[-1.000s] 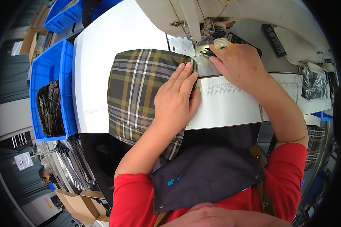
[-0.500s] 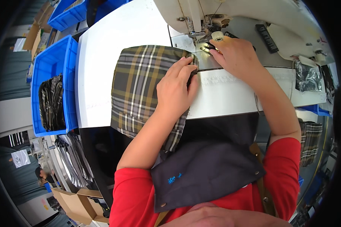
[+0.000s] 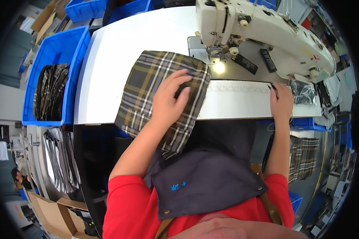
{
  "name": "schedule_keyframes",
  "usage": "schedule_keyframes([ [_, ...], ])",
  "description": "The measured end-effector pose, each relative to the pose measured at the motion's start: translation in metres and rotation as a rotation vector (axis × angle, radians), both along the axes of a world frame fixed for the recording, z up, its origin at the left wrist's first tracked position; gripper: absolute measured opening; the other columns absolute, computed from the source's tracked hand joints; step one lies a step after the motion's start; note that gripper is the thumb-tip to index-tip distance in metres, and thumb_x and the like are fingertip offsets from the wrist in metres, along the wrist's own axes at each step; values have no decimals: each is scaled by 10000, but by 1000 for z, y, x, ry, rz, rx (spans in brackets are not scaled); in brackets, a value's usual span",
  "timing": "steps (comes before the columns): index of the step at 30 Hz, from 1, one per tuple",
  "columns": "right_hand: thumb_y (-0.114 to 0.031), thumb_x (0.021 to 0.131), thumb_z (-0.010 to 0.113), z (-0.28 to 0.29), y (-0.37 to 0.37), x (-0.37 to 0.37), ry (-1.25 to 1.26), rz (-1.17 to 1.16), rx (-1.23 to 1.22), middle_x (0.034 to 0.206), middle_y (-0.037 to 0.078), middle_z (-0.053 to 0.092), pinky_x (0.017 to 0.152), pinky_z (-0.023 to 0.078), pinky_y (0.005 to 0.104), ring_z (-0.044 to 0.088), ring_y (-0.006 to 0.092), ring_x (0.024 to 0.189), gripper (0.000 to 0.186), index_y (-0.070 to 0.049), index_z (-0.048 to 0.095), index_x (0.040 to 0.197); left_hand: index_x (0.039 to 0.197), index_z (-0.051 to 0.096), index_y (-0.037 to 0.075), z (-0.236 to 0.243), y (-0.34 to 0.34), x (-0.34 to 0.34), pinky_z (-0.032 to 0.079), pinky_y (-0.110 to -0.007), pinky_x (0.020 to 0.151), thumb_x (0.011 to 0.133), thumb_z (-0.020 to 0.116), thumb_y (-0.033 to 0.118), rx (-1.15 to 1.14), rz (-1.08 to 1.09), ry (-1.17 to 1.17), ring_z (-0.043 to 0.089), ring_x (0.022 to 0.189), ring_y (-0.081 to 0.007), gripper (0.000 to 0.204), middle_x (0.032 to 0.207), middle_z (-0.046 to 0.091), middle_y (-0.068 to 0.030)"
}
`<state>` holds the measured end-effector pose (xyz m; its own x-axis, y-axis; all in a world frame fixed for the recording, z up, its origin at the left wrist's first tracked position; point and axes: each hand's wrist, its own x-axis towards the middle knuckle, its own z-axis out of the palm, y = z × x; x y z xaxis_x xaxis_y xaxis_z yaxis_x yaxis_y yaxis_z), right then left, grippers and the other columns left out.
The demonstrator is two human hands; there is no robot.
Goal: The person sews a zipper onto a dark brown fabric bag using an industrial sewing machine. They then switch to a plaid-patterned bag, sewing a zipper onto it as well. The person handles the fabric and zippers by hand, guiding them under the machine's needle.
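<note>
A piece of plaid fabric (image 3: 147,83) in olive, grey, black and white lies on the white sewing table, its lower corner hanging over the front edge. My left hand (image 3: 168,101) rests on it, thumb and fingers apart, not gripping. To the right, my right hand (image 3: 282,101) is at the table's front edge, its fingers curled round small dark thread snips (image 3: 272,86), mostly hidden by the hand. The sewing machine (image 3: 263,36) stands behind the fabric, its lamp lighting the plate beside the needle. The fabric's right edge is apart from the needle.
Two black strips with pale print, one here (image 3: 245,63), lie beneath the machine arm. A clear plastic bag (image 3: 304,92) lies at the table's right end. At the left stands a blue bin (image 3: 71,79) with stacked plaid pieces. More plaid fabric (image 3: 303,159) hangs at the right.
My right hand has moved from the needle area rightward and nearer to me, with the snips. My left hand has shifted back from the fabric's right edge, its fingers spreading. The view has shifted too.
</note>
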<state>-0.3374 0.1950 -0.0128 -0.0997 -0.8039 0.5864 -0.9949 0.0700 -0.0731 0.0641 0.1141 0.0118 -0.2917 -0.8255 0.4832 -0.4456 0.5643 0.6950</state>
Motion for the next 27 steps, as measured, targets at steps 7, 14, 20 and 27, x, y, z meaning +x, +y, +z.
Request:
schedule_keyframes([
  [7,-152,907,718,15,-23,65,-28,236,-48,1189,113,679,924,479,471,625,337,1086,313,-82,726,1212,1084,598,37,-44,62,131,454,-242,792,1013,628,43,33,497,516,544,893,-95,77,1015,573,-24],
  [14,-164,892,736,28,-68,222,-233,764,118,1199,91,681,962,471,443,625,311,1118,304,-87,721,1185,1482,420,25,-138,122,198,392,-360,1134,1055,640,263,559,580,601,509,1317,-212,536,1398,533,-134],
  [20,-275,925,730,26,-118,326,-168,1050,150,1358,119,641,1077,437,458,578,301,1296,381,-94,702,1259,1468,470,18,-137,100,202,387,-381,1145,944,771,258,654,362,538,515,1330,-224,650,1425,563,-122],
  [27,-473,1050,539,-15,-179,371,-75,952,225,1490,122,558,1251,236,566,411,285,1473,493,-119,642,1378,1363,610,37,-111,99,233,421,-349,1096,979,695,81,871,146,493,609,1192,-166,395,1270,687,-37],
])
